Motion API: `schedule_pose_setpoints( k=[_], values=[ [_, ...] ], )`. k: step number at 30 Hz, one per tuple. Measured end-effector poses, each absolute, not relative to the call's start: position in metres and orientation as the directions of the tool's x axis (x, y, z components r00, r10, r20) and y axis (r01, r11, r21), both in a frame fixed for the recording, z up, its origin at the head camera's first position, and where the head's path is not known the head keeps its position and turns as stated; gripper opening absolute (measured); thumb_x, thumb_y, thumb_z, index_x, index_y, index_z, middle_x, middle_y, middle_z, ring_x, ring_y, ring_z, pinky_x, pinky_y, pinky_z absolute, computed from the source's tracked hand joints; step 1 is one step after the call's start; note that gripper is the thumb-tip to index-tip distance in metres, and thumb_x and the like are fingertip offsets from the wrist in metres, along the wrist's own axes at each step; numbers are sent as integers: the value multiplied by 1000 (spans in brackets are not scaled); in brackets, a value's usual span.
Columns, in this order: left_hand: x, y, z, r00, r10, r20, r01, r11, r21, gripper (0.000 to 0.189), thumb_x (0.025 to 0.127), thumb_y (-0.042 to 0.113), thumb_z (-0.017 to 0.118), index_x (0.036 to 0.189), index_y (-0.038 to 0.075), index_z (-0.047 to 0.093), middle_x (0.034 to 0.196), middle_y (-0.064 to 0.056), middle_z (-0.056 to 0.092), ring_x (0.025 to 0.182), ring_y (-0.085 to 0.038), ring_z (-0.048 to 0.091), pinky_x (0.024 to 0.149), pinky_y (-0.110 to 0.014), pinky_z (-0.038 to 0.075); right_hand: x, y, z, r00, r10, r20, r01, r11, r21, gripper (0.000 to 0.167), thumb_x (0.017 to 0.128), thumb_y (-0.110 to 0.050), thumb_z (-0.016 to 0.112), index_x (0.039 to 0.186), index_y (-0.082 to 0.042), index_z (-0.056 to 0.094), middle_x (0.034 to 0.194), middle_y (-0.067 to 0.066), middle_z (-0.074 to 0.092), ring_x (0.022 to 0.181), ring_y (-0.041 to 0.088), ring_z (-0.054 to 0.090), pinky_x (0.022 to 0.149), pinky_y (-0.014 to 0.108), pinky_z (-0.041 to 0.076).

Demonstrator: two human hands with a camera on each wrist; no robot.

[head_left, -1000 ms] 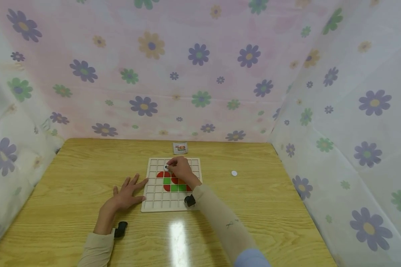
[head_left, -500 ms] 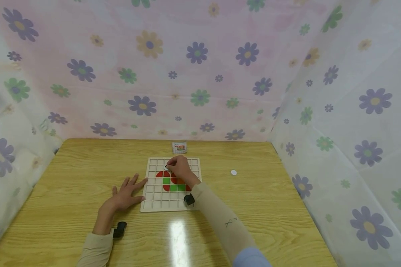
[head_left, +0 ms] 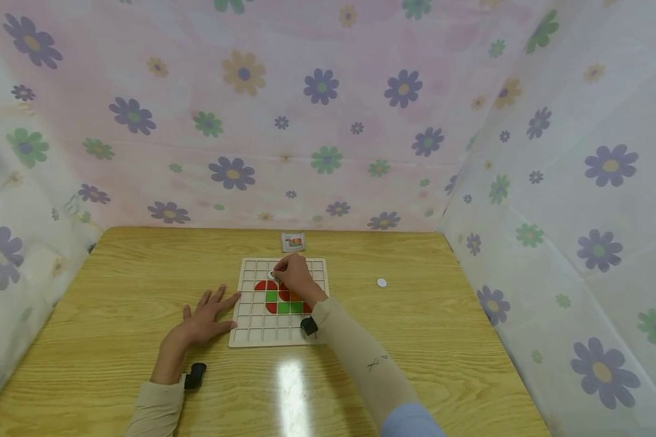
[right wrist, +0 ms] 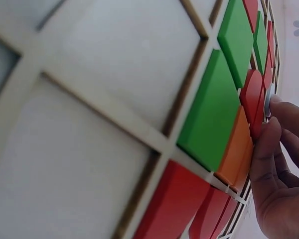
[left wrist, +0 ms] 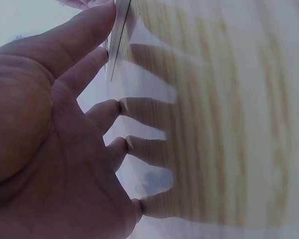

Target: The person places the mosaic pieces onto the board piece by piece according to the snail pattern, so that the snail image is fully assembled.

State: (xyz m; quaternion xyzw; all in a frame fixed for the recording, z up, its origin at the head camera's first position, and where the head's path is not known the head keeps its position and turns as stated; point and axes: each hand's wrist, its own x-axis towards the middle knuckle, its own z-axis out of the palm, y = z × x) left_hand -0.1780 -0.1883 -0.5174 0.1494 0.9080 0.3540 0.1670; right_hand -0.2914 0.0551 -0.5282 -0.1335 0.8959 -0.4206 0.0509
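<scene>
My right hand (head_left: 297, 276) reaches over the wooden grid board (head_left: 246, 335) and pinches a small white disc (head_left: 271, 275) with a dark mark at one of the upper squares. In the right wrist view, thumb and fingertips hold that disc (right wrist: 269, 99) right at the board, beside red pieces (right wrist: 251, 97). Red, green (head_left: 284, 308) and orange (right wrist: 235, 152) pieces sit in the middle squares, partly hidden under the right hand and wrist. With fingers spread, my left hand (head_left: 203, 321) lies on the table, thumb and index fingertip at the board's left edge.
A small picture card (head_left: 293, 242) with a coloured figure on a grid lies behind the board. Off to the right, another white disc (head_left: 381, 283) rests on the wooden table (head_left: 415, 340). Flowered cloth (head_left: 328, 121) encloses the table at the back and sides.
The dark mark on the white disc shows less now, as my right fingertips have shifted slightly over it. My left hand has stayed at the board's edge.
</scene>
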Motion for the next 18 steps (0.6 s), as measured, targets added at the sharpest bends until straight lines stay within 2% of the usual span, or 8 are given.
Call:
schedule_pose_setpoints(
  k=[6, 13, 18],
  values=[
    [-178, -188, -516, -899, 391, -196, 149, 695, 704, 71, 97, 30, 69, 157, 8, 38, 165, -31, 7, 148, -60, -4, 100, -87, -11, -290, 55, -526, -954, -298, 19, -203, 603, -772, 11, 96, -7, 71, 99, 1, 79, 94, 14, 76, 79, 18, 69, 70, 26, 57],
    [-178, -189, -517, -899, 390, -202, 146, 700, 699, 71, 98, 29, 69, 158, 8, 38, 166, -31, 7, 148, -60, -4, 101, -86, -11, -292, 65, -521, -946, -324, 16, -199, 540, -818, 23, 103, -15, 61, 113, 1, 75, 109, 15, 73, 95, 25, 68, 77, 30, 56],
    [-178, -191, -518, -899, 390, -201, 154, 709, 688, 71, 98, 29, 68, 158, 9, 37, 166, -31, 7, 149, -59, -4, 101, -86, -11, -292, 87, -514, -959, -282, 37, -162, 434, -886, 29, 106, -17, 57, 122, 2, 71, 110, 19, 68, 92, 32, 68, 69, 29, 57]
  ],
)
